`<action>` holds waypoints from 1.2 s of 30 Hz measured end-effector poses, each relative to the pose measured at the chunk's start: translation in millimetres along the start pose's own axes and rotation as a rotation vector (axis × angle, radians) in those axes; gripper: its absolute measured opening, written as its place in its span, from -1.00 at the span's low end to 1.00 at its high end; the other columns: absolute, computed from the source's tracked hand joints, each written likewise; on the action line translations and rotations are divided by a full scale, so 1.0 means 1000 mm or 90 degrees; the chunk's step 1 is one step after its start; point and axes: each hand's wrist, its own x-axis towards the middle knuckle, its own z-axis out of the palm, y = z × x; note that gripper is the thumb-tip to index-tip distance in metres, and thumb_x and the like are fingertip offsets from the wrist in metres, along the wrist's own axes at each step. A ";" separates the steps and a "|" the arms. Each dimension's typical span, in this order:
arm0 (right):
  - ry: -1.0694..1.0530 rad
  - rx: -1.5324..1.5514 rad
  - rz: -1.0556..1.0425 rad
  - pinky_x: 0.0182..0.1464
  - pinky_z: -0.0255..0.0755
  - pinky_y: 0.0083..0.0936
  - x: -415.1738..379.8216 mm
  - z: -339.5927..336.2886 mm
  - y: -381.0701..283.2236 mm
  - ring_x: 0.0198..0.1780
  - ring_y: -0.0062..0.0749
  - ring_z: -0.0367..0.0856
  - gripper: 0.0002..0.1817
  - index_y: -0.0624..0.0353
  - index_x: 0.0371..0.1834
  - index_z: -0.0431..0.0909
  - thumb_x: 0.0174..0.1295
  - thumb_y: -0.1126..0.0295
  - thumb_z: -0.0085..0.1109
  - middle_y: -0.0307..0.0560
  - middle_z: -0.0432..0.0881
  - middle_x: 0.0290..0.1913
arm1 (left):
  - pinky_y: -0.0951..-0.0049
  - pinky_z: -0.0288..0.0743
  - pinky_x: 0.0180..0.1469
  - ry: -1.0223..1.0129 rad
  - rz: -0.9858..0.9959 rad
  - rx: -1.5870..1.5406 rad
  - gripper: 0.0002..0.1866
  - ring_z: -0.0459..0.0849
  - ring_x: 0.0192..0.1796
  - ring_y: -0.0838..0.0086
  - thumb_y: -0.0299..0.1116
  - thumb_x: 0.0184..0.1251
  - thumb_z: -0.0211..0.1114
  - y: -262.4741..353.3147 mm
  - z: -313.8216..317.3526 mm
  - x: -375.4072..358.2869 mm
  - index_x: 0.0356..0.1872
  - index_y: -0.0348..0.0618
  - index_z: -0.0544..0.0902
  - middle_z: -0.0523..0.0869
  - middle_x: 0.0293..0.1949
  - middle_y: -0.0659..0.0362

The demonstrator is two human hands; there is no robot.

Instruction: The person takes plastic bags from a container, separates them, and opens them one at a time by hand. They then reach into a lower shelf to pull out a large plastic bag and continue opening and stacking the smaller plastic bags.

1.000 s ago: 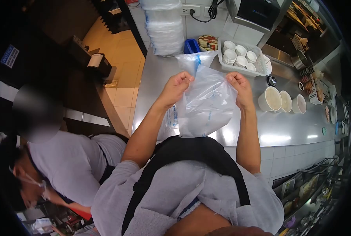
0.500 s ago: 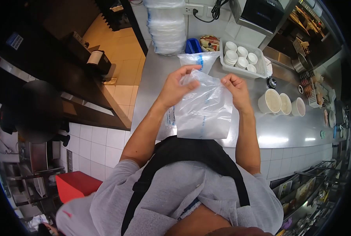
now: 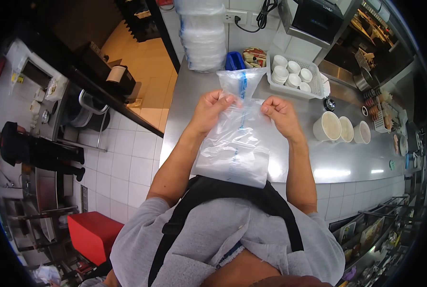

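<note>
A clear plastic bag with blue print hangs between my hands over the counter's front edge, its lower end overlapping my black apron. My left hand pinches the bag's upper left side between thumb and fingers. At the upper right corner, the thumb and fingertips of my right hand close on the bag's edge. Behind it on the steel counter lies another clear plastic bag with a blue printed strip, partly covered by the held one.
White lidded cups fill a plastic basket at the back. Round tubs stand to the right. Stacked clear containers, a blue holder and a printer line the wall. A person stands far left, near a red box.
The bag has swung down and left, its lower edge now tilted. My left hand shifted slightly lower, my right slightly left. A dark door at left moved aside, revealing the person.
</note>
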 end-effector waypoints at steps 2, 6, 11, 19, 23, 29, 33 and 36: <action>0.001 0.005 -0.011 -0.13 0.38 -0.68 0.003 0.000 0.005 -0.24 -0.71 0.51 -0.82 0.23 -0.20 0.67 0.46 0.32 0.30 -0.35 0.67 -0.28 | 0.61 0.47 -0.07 -0.027 -0.009 -0.031 -0.80 0.60 -0.20 0.69 -0.27 0.58 0.31 -0.004 -0.004 -0.001 -0.19 -0.17 0.76 0.80 -0.24 0.30; 0.044 0.010 -0.009 -0.04 0.42 -0.65 0.005 0.007 0.000 -0.19 -0.70 0.53 -0.81 0.24 -0.16 0.69 0.46 0.31 0.30 -0.35 0.68 -0.25 | 0.57 0.50 0.01 0.011 -0.039 -0.052 -0.84 0.62 -0.14 0.68 -0.30 0.50 0.39 -0.011 -0.011 -0.005 -0.14 -0.18 0.75 0.79 -0.22 0.28; 0.065 0.000 -0.021 -0.09 0.42 -0.67 0.009 0.013 -0.009 -0.21 -0.72 0.53 -0.81 0.24 -0.16 0.68 0.46 0.32 0.29 -0.37 0.66 -0.26 | 0.56 0.51 0.00 0.007 -0.055 0.144 -0.80 0.62 -0.11 0.67 -0.28 0.42 0.47 0.001 0.007 -0.006 -0.14 -0.20 0.74 0.76 -0.20 0.29; -0.032 -0.065 -0.024 -0.32 0.28 -0.61 0.010 0.009 0.001 -0.34 -0.75 0.36 -0.71 0.22 -0.31 0.69 0.47 0.22 0.32 -0.44 0.53 -0.43 | 0.60 0.48 -0.08 0.037 -0.039 0.065 -0.73 0.56 -0.24 0.70 -0.16 0.62 0.27 -0.017 -0.018 -0.001 -0.21 -0.16 0.68 0.71 -0.27 0.35; 0.001 -0.068 -0.024 -0.24 0.35 -0.61 0.008 0.013 -0.006 -0.31 -0.72 0.44 -0.69 0.24 -0.30 0.72 0.47 0.20 0.31 -0.39 0.59 -0.43 | 0.63 0.47 -0.13 0.050 -0.071 -0.031 -0.72 0.50 -0.29 0.74 -0.15 0.67 0.19 -0.019 -0.025 -0.005 -0.28 -0.06 0.59 0.65 -0.30 0.39; 0.029 0.114 -0.139 -0.04 0.50 -0.54 0.012 0.012 0.007 -0.20 -0.57 0.62 -0.73 0.24 -0.23 0.72 0.47 0.22 0.30 -0.21 0.75 -0.22 | 0.69 0.24 -0.30 -0.067 -0.118 0.052 -0.76 0.39 -0.35 0.80 -0.22 0.58 0.32 -0.037 -0.050 -0.005 -0.33 -0.05 0.57 0.57 -0.40 0.44; 0.013 0.357 -0.084 0.14 0.53 -0.48 0.003 -0.008 0.007 -0.05 -0.50 0.68 -0.81 0.20 -0.16 0.68 0.48 0.29 0.26 -0.14 0.76 -0.15 | 0.66 0.22 -0.33 -0.145 -0.160 0.134 -0.78 0.38 -0.39 0.76 -0.26 0.53 0.36 -0.029 -0.024 -0.012 -0.33 -0.11 0.61 0.57 -0.42 0.42; -0.013 0.301 0.022 0.31 0.44 -0.48 0.013 -0.012 0.014 0.10 -0.51 0.68 -0.70 0.23 -0.07 0.67 0.40 0.20 0.37 -0.15 0.76 -0.12 | 0.66 0.28 -0.28 -0.016 -0.146 0.077 -0.80 0.46 -0.38 0.68 -0.31 0.49 0.37 -0.029 -0.041 -0.021 -0.30 -0.21 0.65 0.59 -0.42 0.37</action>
